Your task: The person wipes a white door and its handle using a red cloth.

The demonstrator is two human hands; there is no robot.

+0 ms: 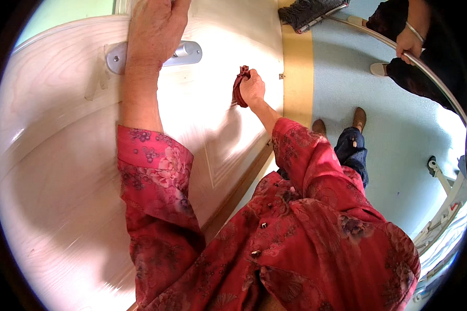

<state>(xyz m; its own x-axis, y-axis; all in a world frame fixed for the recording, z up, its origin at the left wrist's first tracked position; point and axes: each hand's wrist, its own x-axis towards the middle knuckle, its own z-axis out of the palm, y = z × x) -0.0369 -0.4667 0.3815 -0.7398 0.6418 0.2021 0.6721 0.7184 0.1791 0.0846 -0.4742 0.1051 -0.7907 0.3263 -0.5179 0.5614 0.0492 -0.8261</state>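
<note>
A pale wood-grain door (74, 186) fills the left half of the view. My right hand (253, 88) presses a bunched dark red cloth (240, 87) against the door's surface, towards the edge near the floor. My left hand (157, 29) is raised in front of the door, and its fingers run out at the top of the view, so their grip is hidden. Behind that wrist sits a metal door handle plate (186, 53) with screws, partly covered by the arm. Both my sleeves are red with a flower print.
At upper right another person's hand (409, 44) grips a metal pole (432, 70) leading to a dark grey flat mop (311, 13). Blue-grey floor (385, 155) meets a yellow strip (297, 77) beside the door. A pale frame with a caster (432, 165) stands at right.
</note>
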